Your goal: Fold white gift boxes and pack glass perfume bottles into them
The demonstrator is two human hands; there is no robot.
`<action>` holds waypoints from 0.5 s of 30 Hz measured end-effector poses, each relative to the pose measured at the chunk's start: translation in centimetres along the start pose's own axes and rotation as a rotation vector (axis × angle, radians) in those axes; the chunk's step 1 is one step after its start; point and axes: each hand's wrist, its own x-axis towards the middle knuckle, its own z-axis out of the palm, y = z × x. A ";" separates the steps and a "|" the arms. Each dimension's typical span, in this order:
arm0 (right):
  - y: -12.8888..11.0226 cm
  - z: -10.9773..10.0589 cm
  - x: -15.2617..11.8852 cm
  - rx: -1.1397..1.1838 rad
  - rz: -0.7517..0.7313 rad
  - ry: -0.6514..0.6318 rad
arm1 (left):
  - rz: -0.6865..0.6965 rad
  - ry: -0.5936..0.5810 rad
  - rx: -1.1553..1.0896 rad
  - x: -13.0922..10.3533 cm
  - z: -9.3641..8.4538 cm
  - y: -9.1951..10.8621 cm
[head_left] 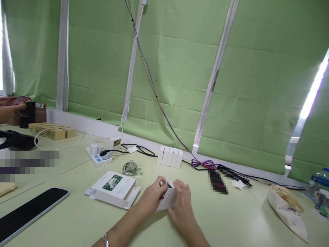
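A small white box is between my two hands over the table. My left hand, with a ring and bracelets, grips its left side, fingertips at the upper edge. My right hand closes on its right side. Something dark shows at the box's top; I cannot make out what. To the left lies a larger white carton with a white flower printed on it and its end flaps open. Behind that sits a small round glass vessel. Several small white boxes stand in a row behind my hands.
A power strip with plugs and cables stands at back left. A large phone lies front left. Bundled wires run along the wall. A cloth bag and bottle are at right. Another person's hand holds a phone far left.
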 end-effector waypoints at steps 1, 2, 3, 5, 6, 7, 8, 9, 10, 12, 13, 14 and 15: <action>0.0 -0.1 0.1 -0.002 0.014 -0.006 | 0.015 0.026 -0.014 0.1 0.1 0.0; 0.0 -0.3 0.1 -0.004 0.027 -0.013 | 0.030 0.049 -0.031 0.1 0.2 0.0; 0.0 -0.4 0.2 -0.007 0.041 -0.018 | 0.046 0.071 -0.049 0.2 0.4 0.0; 0.1 -0.6 0.2 -0.018 0.065 -0.024 | 0.083 0.113 -0.075 0.3 0.6 -0.1; 0.2 -0.7 0.2 -0.025 0.075 -0.026 | 0.102 0.136 -0.082 0.3 0.7 -0.1; 0.3 -0.7 0.2 -0.033 0.083 -0.028 | 0.121 0.160 -0.087 0.3 0.7 -0.2; 0.4 -0.8 0.2 -0.040 0.088 -0.032 | 0.137 0.185 -0.089 0.3 0.7 -0.2; 0.6 -0.8 0.2 -0.046 0.091 -0.037 | 0.150 0.208 -0.090 0.3 0.7 -0.2; 0.7 -0.9 0.2 -0.052 0.092 -0.042 | 0.160 0.224 -0.091 0.2 0.7 -0.2; 1.0 -1.0 0.2 -0.065 0.094 -0.054 | 0.175 0.239 -0.099 0.2 0.6 -0.1; 1.1 -1.1 0.2 -0.073 0.098 -0.059 | 0.181 0.239 -0.104 0.2 0.6 -0.1; 1.2 -1.1 0.2 -0.081 0.104 -0.064 | 0.186 0.237 -0.110 0.2 0.6 -0.1; 1.3 -1.2 0.2 -0.088 0.111 -0.069 | 0.188 0.233 -0.117 0.2 0.6 -0.1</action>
